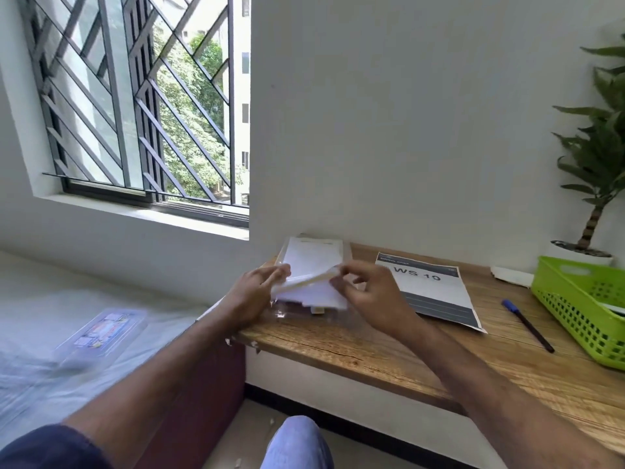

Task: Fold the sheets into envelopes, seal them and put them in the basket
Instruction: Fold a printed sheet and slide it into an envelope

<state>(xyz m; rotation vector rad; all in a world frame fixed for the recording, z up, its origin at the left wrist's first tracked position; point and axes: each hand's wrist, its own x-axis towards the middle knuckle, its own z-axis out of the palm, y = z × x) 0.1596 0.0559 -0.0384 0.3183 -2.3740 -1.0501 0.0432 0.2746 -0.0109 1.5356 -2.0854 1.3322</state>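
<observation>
**Paper stack at the table's far-left corner, both hands on it**

The stack of sheets (313, 257) is white, thin and rectangular. It lies at the far-left corner of the wooden table (372, 353), against the wall, on something clear and glossy that motion blur leaves unidentified.

The left hand (258, 289) is at the stack's left edge with its fingers reaching onto the paper. Blur hides whether they grip or only press.

The right hand (370, 292) has curled fingers and pinches the near edge of a lifted sheet (311, 280), which bows upward off the stack between the two hands.

The table top is brown plank with a pronounced grain and a dark crack along the front.

A printed page (436, 292) lies flat just right of the stack, with large "WS" lettering on white above a dark grey band.

Further right, a slim dark pen (527, 325) with a blue cap lies diagonally, apart from both the page and the basket.

The basket (575, 292) is bright green rigid plastic, rectangular, with lattice-perforated walls and a slot handle. It stands at the table's right end, well apart from the stack, and something pale shows inside it at the frame edge.

Behind the basket stands a leafy potted plant (602, 147) in a white pot.

At left is a window (142, 103) with a diagonal grey metal grille. A clear plastic case (101, 333) lies on pale, wrinkled plastic-covered bedding.
</observation>
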